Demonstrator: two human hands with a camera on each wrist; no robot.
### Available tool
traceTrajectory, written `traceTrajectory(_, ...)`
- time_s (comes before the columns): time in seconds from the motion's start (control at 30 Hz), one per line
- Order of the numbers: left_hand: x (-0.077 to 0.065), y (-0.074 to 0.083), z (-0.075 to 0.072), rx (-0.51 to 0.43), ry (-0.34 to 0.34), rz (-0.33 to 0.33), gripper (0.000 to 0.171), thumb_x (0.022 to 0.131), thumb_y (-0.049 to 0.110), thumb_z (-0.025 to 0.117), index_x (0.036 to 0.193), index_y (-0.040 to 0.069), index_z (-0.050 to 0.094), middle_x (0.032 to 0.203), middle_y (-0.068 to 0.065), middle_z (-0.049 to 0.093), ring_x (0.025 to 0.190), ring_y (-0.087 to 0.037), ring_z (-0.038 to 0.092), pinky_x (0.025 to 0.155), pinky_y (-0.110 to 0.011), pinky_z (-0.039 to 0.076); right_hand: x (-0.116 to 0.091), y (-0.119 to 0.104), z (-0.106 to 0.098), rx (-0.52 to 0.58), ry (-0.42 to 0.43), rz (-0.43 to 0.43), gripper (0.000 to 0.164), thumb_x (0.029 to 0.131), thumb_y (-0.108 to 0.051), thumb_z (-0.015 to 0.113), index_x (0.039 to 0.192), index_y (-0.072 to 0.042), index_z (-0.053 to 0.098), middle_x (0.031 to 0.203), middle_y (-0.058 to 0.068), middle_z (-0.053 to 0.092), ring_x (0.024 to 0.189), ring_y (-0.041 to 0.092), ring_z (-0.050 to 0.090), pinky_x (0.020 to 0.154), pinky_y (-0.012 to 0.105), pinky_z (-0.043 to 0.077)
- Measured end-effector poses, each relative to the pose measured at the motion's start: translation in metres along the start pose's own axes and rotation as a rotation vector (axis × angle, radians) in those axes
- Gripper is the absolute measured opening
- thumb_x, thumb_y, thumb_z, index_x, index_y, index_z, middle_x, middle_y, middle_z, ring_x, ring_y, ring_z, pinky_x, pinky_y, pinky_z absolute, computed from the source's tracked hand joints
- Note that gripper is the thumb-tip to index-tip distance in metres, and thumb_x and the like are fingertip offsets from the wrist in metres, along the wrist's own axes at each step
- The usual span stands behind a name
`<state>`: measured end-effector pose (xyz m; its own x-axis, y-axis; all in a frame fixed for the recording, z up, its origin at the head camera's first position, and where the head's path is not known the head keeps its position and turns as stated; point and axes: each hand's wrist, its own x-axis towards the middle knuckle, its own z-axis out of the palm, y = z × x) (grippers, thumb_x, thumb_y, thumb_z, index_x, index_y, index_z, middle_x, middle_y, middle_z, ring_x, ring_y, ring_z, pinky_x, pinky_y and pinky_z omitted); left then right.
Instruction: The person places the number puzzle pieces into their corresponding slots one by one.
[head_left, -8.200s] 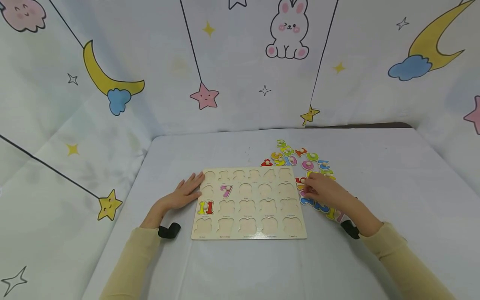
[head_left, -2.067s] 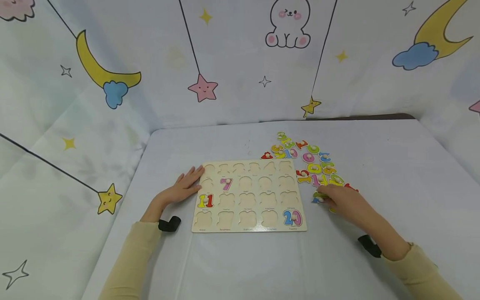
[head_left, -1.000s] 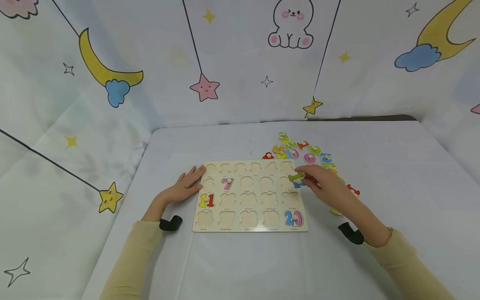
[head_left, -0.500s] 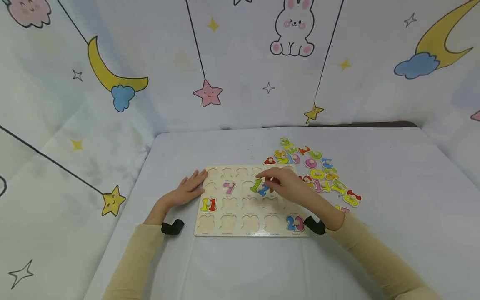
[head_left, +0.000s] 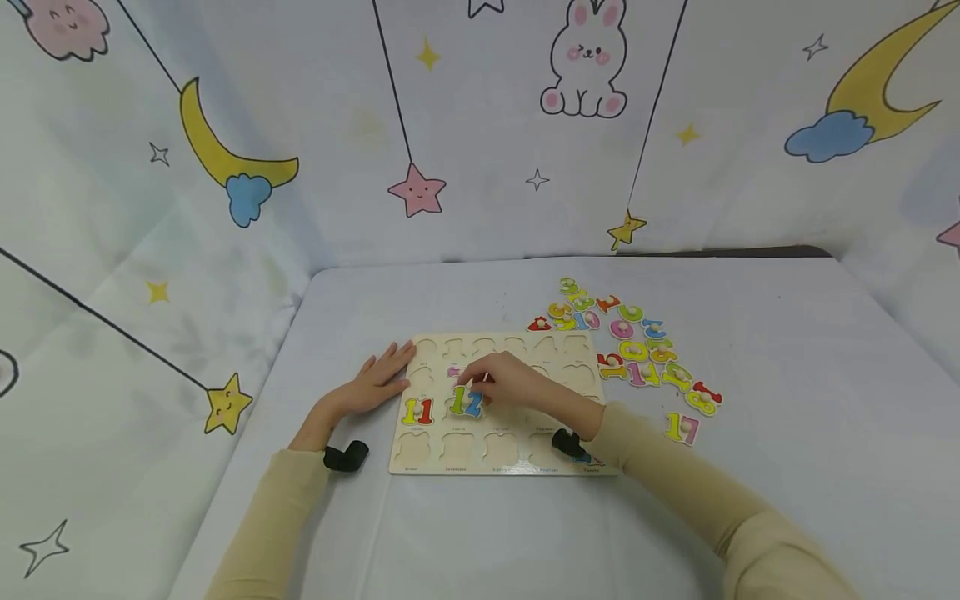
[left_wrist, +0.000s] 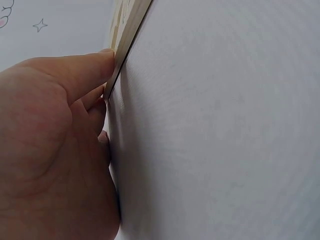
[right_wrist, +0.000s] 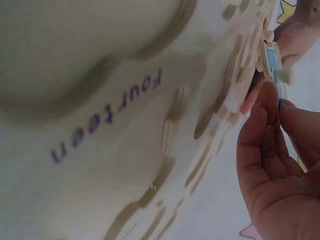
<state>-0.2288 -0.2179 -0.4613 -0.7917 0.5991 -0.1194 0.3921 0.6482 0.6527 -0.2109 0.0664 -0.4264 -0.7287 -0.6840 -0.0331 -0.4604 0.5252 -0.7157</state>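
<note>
A pale wooden number puzzle board (head_left: pixel 517 463) lies on the white table. My right hand (head_left: pixel 510 380) pinches the number 12 puzzle piece (head_left: pixel 466 403), green and blue, over the Twelve recess in the third row. In the right wrist view, the thumb and fingers grip the edge of that 12 piece (right_wrist: pixel 273 60), which is tilted above the board. My left hand (head_left: pixel 375 382) rests with straight fingers at the board's left edge; in the left wrist view its thumb (left_wrist: pixel 95 67) touches that edge. The 11 piece (head_left: pixel 417 411) sits in its recess; the 7 (head_left: pixel 454 372) is partly hidden by my right hand.
Several coloured number pieces lie scattered right of and behind the board, among them a 15 (head_left: pixel 611 365) and a 17 (head_left: pixel 682 428). The 20 piece (head_left: pixel 581 457) at the board's lower right corner is mostly covered by the right wrist strap (head_left: pixel 567 442).
The 20 was set into the board. Then my right hand took the 12 from the scattered pieces and carried it left across the board. My left hand stayed at the edge.
</note>
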Motion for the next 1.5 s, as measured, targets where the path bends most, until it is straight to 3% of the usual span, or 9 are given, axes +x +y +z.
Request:
traceTrajectory(0.13, 0.0, 0.0, 0.001, -0.003, 0.002, -0.002, 0.062, 0.1, 0.024, 0.045, 0.15, 0.005, 0.013, 0.154, -0.013, 0.008, 0.139, -0.032, -0.004, 0.106, -0.053, -0.008, 0.008, 0.002, 0.008, -0.016, -0.035, 0.006, 0.017, 0.092, -0.003, 0.059, 0.104, -0.007, 0.07, 0.076, -0.005, 0.061, 0.058, 0.008, 0.055, 0.06, 0.021, 0.047)
traceTrajectory(0.43, 0.0, 0.0, 0.002, -0.003, 0.009, 0.013, 0.062, 0.1, 0.024, 0.046, 0.15, 0.004, 0.015, 0.154, -0.014, 0.009, 0.139, -0.033, -0.003, 0.106, -0.054, -0.008, 0.014, 0.0, 0.016, -0.111, -0.062, -0.015, 0.016, 0.09, -0.005, 0.062, 0.104, -0.006, 0.071, 0.09, -0.002, 0.064, 0.068, 0.006, 0.054, 0.068, 0.02, 0.046)
traceTrajectory(0.67, 0.001, 0.001, 0.002, -0.006, 0.006, 0.015, 0.062, 0.1, 0.025, 0.046, 0.15, 0.004, 0.014, 0.154, -0.014, 0.009, 0.139, -0.033, -0.004, 0.105, -0.054, -0.008, 0.01, -0.006, 0.019, -0.224, -0.046, 0.002, 0.018, 0.089, -0.011, 0.065, 0.106, -0.009, 0.072, 0.087, -0.005, 0.056, 0.074, 0.007, 0.051, 0.066, 0.021, 0.044)
traceTrajectory(0.97, 0.002, -0.001, 0.002, -0.009, 0.007, 0.02, 0.062, 0.1, 0.023, 0.046, 0.15, 0.003, 0.014, 0.154, -0.014, 0.008, 0.139, -0.033, -0.004, 0.105, -0.054, -0.008, 0.007, -0.015, 0.023, -0.403, -0.035, -0.017, 0.02, 0.089, -0.008, 0.065, 0.107, -0.01, 0.072, 0.096, -0.001, 0.06, 0.087, 0.01, 0.055, 0.077, 0.022, 0.045)
traceTrajectory(1.3, 0.001, -0.003, 0.002, -0.002, 0.01, 0.033, 0.063, 0.1, 0.025, 0.046, 0.15, 0.004, 0.013, 0.155, -0.014, 0.008, 0.139, -0.032, -0.004, 0.105, -0.054, -0.009, 0.005, -0.022, 0.028, -0.506, -0.029, 0.03, 0.008, 0.09, -0.016, 0.064, 0.096, -0.016, 0.059, 0.087, -0.006, 0.054, 0.073, 0.009, 0.052, 0.066, 0.023, 0.045)
traceTrajectory(1.5, 0.002, -0.005, 0.002, 0.002, 0.01, 0.035, 0.063, 0.1, 0.024, 0.046, 0.15, 0.004, 0.013, 0.155, -0.013, 0.007, 0.139, -0.032, -0.005, 0.105, -0.054, -0.008, 0.005, -0.022, 0.03, -0.582, -0.037, -0.004, 0.006, 0.089, -0.016, 0.066, 0.095, -0.017, 0.064, 0.087, -0.005, 0.052, 0.072, 0.008, 0.051, 0.065, 0.022, 0.045)
